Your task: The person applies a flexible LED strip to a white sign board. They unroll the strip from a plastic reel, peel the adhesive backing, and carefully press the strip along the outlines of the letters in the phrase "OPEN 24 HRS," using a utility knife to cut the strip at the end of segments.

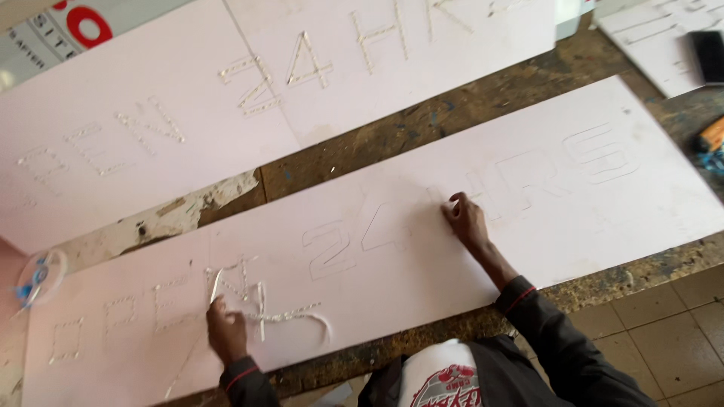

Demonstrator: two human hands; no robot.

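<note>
A person in a dark jacket with red-trimmed cuffs leans over a long pale pink sign board [422,249] with outlined letters and numerals cut into its face, laid across a scarred wooden worktop [392,143]. The left hand [226,332] rests near the board's left end, its grip closed around a thin white strip of dotted light beads [264,310], which runs in loops through the letter channels there and trails off to the right. The right hand [465,220] presses flat on the middle of the board, just beside the outlined numerals, fingers spread and holding nothing. A second pale pink sign board [151,120] with bead-filled lettering lies further back on the worktop. A clear round reel [41,275], possibly of tape or wire, sits at the left edge, and a black phone [709,54] lies on a white sheet at top right.
</note>
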